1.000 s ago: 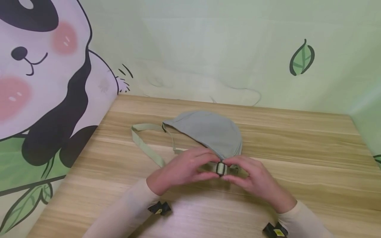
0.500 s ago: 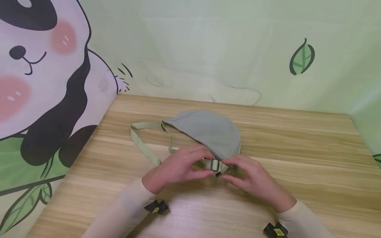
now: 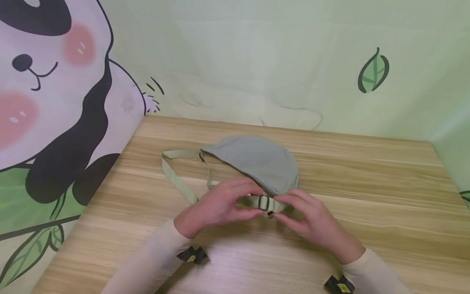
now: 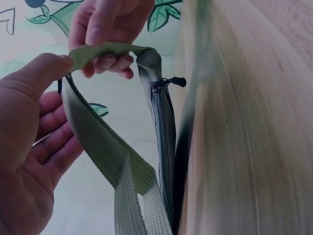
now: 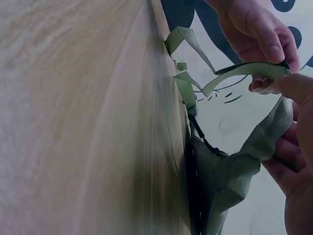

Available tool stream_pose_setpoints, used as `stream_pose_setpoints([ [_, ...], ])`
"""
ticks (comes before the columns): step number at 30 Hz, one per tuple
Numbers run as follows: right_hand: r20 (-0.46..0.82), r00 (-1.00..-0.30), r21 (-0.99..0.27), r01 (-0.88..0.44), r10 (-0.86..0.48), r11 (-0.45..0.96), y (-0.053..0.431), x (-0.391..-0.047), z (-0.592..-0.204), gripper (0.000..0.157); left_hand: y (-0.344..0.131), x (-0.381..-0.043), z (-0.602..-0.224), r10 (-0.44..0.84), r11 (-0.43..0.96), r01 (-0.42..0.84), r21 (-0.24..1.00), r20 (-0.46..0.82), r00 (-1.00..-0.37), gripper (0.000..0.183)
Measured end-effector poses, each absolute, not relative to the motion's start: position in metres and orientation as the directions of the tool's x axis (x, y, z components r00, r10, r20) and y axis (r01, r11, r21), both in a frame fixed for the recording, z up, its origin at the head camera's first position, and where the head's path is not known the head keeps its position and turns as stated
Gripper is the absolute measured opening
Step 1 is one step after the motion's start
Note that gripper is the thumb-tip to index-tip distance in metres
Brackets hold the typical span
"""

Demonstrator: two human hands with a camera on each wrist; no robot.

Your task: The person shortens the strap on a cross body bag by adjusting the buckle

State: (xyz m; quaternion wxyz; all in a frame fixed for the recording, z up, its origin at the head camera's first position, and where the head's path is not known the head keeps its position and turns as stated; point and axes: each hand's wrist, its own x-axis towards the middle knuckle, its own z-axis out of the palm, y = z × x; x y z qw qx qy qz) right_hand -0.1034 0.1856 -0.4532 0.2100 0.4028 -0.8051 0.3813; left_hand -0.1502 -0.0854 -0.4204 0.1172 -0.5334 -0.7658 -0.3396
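A grey sling bag (image 3: 258,161) lies on the wooden table, its curved side toward the back wall. Its pale green webbing strap (image 3: 176,179) loops out to the left and comes back to the hands. My left hand (image 3: 222,204) pinches the strap at a black slide buckle (image 3: 263,203), thumb below and fingertips above. Just to the right, my right hand (image 3: 313,216) pinches the strap close to the bag's near end. In the left wrist view, the strap hangs doubled below the left fingers. There, the zipper (image 4: 160,122) shows its dark pull (image 4: 177,82) near the top.
The wooden table (image 3: 367,175) reaches back to a pale green wall sheet (image 3: 235,61) with a printed leaf. A large printed panda (image 3: 69,102) covers the left side. Small black devices (image 3: 192,255) sit on both wrists, against light sleeves.
My left hand has shifted slightly left with the slide buckle, and its fingertips have drawn away from the right hand's. More strap shows between them. The bag has stayed nearly in place.
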Motion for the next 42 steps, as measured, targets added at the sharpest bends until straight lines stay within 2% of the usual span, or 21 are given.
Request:
stream_pose_setpoints([
  [9, 0.68, -0.578, -0.469, -0.816, -0.452, 0.337, 0.185, -0.103, -0.455, 0.037, -0.085, -0.152, -0.42, 0.751, 0.168, 0.874, 0.455, 0.516, -0.413, 0.036],
  [18, 0.721, -0.566, -0.5, -0.824, -0.4, 0.264, 0.179, -0.102, -0.452, 0.036, -0.084, -0.15, -0.423, 0.738, 0.158, 0.832, 0.531, 0.497, -0.457, 0.032],
  [28, 0.703, -0.558, -0.484, -0.83, -0.441, 0.279, 0.18, -0.103, -0.449, 0.033, -0.081, -0.149, -0.425, 0.736, 0.101, 0.762, 0.64, 0.467, -0.49, 0.027],
  [33, 0.689, -0.558, -0.479, -0.83, -0.463, 0.287, 0.18, -0.103, -0.446, 0.033, -0.08, -0.149, -0.425, 0.741, 0.097, 0.749, 0.656, 0.455, -0.494, 0.024],
  [42, 0.707, -0.495, -0.383, -0.869, -0.505, 0.314, 0.179, -0.104, -0.441, 0.034, -0.076, -0.148, -0.425, 0.748, 0.116, 0.725, 0.679, 0.42, -0.513, 0.022],
])
